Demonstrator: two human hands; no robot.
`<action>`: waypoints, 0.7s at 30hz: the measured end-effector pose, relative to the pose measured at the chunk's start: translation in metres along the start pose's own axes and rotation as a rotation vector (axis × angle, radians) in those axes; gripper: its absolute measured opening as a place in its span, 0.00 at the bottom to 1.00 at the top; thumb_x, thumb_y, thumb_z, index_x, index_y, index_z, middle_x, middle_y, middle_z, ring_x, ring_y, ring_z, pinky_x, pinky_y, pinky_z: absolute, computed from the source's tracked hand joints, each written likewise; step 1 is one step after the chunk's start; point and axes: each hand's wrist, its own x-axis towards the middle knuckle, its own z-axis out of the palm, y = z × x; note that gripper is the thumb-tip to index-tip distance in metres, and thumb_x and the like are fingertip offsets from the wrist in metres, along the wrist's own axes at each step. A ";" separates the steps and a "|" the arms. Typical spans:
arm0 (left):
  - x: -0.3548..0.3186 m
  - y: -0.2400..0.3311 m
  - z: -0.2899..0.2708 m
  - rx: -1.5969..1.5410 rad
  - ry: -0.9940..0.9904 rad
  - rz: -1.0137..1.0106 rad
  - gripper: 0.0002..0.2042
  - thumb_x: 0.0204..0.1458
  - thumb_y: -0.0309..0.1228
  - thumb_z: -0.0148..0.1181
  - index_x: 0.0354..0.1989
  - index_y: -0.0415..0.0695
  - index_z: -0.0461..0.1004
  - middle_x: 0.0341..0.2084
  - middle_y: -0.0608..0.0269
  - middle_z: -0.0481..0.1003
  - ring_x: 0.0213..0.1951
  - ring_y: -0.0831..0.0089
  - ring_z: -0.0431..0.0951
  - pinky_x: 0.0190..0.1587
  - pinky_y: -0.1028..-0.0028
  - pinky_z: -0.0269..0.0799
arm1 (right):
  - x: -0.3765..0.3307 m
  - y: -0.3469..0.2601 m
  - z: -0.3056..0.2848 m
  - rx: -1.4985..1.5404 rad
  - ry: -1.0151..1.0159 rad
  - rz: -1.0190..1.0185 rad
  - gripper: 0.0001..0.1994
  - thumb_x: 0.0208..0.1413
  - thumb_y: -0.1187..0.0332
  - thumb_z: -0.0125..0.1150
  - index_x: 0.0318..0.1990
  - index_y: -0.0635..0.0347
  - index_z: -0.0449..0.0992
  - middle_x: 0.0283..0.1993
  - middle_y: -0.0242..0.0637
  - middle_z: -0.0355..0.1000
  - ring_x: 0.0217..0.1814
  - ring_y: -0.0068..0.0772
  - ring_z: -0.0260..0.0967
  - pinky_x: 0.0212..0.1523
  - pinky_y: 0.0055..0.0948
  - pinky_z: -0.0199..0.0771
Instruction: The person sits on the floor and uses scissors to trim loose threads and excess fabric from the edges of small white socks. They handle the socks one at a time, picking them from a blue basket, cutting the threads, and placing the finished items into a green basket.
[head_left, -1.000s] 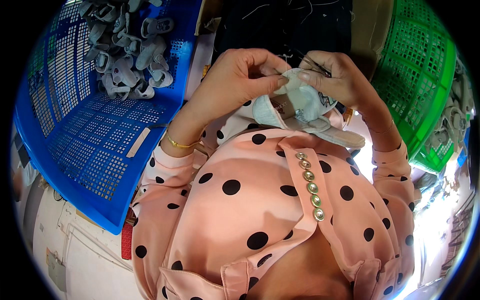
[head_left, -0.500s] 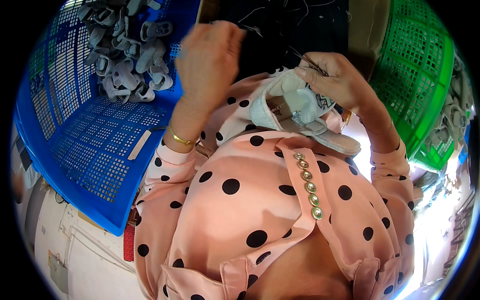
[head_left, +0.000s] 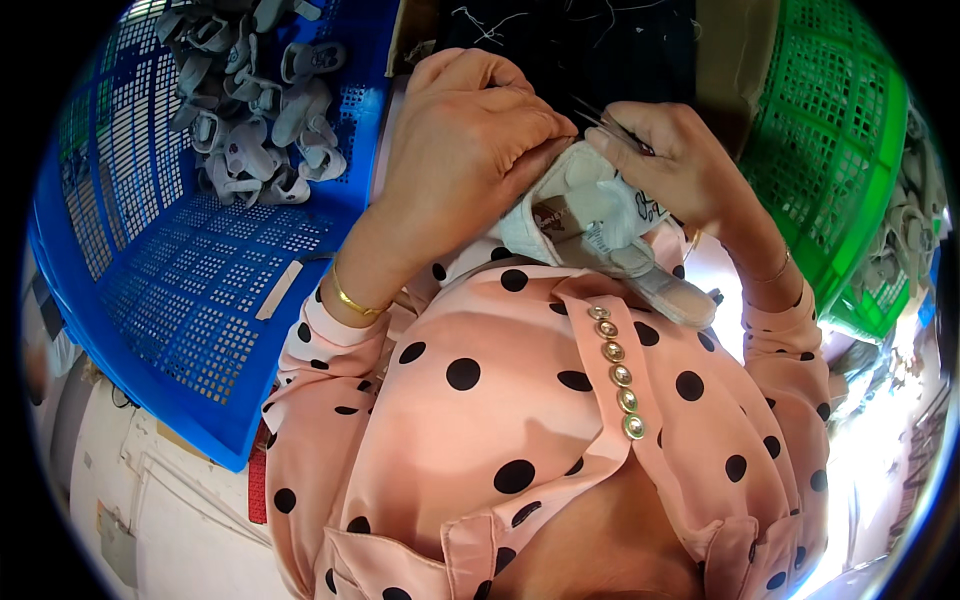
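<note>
A small white sandal (head_left: 550, 217) rests tilted in front of my chest, its inside with a tan insole facing up and its sole end (head_left: 682, 302) pointing down right. My right hand (head_left: 672, 155) is closed round the sandal's upper right edge. The same hand also holds a thin, pointed metal tool (head_left: 613, 127) that looks like thread snips, partly hidden by the fingers. At the sandal's upper left rim is my left hand (head_left: 478, 150), its fingers pinched together. Whatever lies between those fingertips is hidden.
On the left leans a blue perforated basket (head_left: 200, 340), with a heap of small grey-white sandals (head_left: 255, 150) inside. A green perforated basket (head_left: 845, 170) stands on the right. Dark cloth (head_left: 600, 50) with loose thread ends lies ahead, beside a cardboard edge (head_left: 735, 60).
My left hand has come down and right from above, and its fingertips now meet the sandal's rim. The sandal has shifted slightly; my right hand stays nearly in place.
</note>
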 end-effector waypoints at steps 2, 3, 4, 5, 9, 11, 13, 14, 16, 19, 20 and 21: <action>0.001 0.000 -0.001 -0.005 -0.004 0.022 0.07 0.40 0.27 0.70 0.30 0.47 0.83 0.27 0.70 0.79 0.38 0.70 0.75 0.47 0.67 0.65 | 0.000 -0.002 -0.001 0.001 0.001 0.040 0.16 0.58 0.64 0.59 0.25 0.69 0.69 0.17 0.47 0.57 0.19 0.39 0.48 0.21 0.34 0.58; 0.000 0.001 -0.002 -0.019 -0.017 0.020 0.07 0.40 0.27 0.70 0.30 0.47 0.83 0.27 0.70 0.79 0.38 0.70 0.76 0.47 0.67 0.66 | 0.001 -0.003 -0.001 0.002 0.001 0.060 0.16 0.58 0.64 0.59 0.25 0.69 0.69 0.17 0.47 0.57 0.19 0.38 0.48 0.21 0.34 0.58; 0.000 0.002 -0.003 -0.033 -0.030 0.017 0.07 0.39 0.27 0.70 0.29 0.47 0.82 0.26 0.70 0.79 0.38 0.70 0.76 0.48 0.67 0.66 | 0.001 -0.003 0.000 0.008 0.003 0.058 0.16 0.57 0.64 0.59 0.25 0.69 0.69 0.17 0.47 0.57 0.19 0.39 0.48 0.21 0.34 0.58; 0.000 0.003 -0.003 -0.013 -0.032 0.023 0.06 0.39 0.27 0.70 0.28 0.47 0.82 0.26 0.70 0.79 0.38 0.70 0.76 0.47 0.66 0.66 | 0.001 -0.003 0.000 0.015 0.004 0.056 0.16 0.57 0.64 0.59 0.25 0.69 0.69 0.17 0.47 0.57 0.19 0.39 0.48 0.21 0.34 0.58; 0.000 0.005 0.000 0.111 -0.009 0.108 0.06 0.37 0.27 0.69 0.25 0.45 0.80 0.26 0.70 0.78 0.37 0.69 0.76 0.48 0.65 0.67 | 0.002 -0.006 0.003 0.043 0.012 0.057 0.15 0.57 0.65 0.59 0.25 0.70 0.69 0.17 0.47 0.57 0.18 0.37 0.48 0.21 0.33 0.58; 0.000 0.005 0.003 0.194 0.002 0.175 0.05 0.37 0.27 0.68 0.24 0.45 0.79 0.26 0.69 0.78 0.37 0.69 0.76 0.47 0.65 0.69 | 0.003 -0.004 0.003 0.059 0.001 0.084 0.15 0.57 0.65 0.58 0.26 0.70 0.70 0.17 0.46 0.57 0.18 0.33 0.49 0.21 0.33 0.58; 0.000 0.005 0.004 0.275 -0.004 0.237 0.05 0.38 0.26 0.67 0.24 0.44 0.78 0.26 0.69 0.78 0.37 0.69 0.76 0.44 0.66 0.71 | 0.004 -0.002 0.004 0.090 -0.011 0.127 0.14 0.57 0.66 0.58 0.26 0.70 0.70 0.17 0.45 0.57 0.19 0.29 0.50 0.21 0.33 0.58; -0.001 0.004 0.006 0.253 -0.024 0.213 0.05 0.38 0.26 0.65 0.26 0.44 0.78 0.26 0.68 0.77 0.37 0.69 0.76 0.43 0.68 0.72 | 0.004 0.001 0.006 0.114 -0.016 0.155 0.14 0.57 0.66 0.58 0.27 0.71 0.70 0.17 0.44 0.57 0.19 0.27 0.50 0.21 0.32 0.58; -0.005 0.003 0.011 0.210 -0.066 0.162 0.08 0.37 0.25 0.61 0.29 0.44 0.78 0.25 0.68 0.76 0.37 0.69 0.76 0.40 0.70 0.72 | 0.005 0.002 0.008 0.141 -0.012 0.188 0.14 0.58 0.66 0.58 0.27 0.71 0.71 0.16 0.42 0.57 0.20 0.25 0.50 0.21 0.32 0.58; -0.011 0.003 0.021 0.107 -0.032 -0.003 0.06 0.44 0.23 0.63 0.32 0.43 0.76 0.27 0.63 0.78 0.31 0.67 0.80 0.27 0.72 0.74 | 0.006 0.003 0.009 0.151 0.003 0.211 0.15 0.58 0.65 0.58 0.27 0.71 0.71 0.17 0.40 0.57 0.20 0.24 0.50 0.21 0.31 0.58; -0.012 0.005 0.024 0.074 -0.035 -0.059 0.06 0.45 0.23 0.63 0.33 0.42 0.76 0.28 0.61 0.77 0.30 0.66 0.80 0.28 0.72 0.74 | 0.006 0.003 0.009 0.156 -0.001 0.225 0.15 0.58 0.65 0.58 0.27 0.71 0.71 0.17 0.39 0.57 0.20 0.24 0.50 0.21 0.31 0.58; -0.013 0.007 0.026 0.041 -0.038 -0.115 0.07 0.46 0.23 0.62 0.34 0.42 0.76 0.28 0.60 0.77 0.29 0.66 0.80 0.28 0.73 0.74 | 0.006 0.004 0.009 0.160 -0.005 0.239 0.15 0.58 0.65 0.58 0.27 0.71 0.71 0.17 0.39 0.57 0.20 0.24 0.50 0.21 0.30 0.58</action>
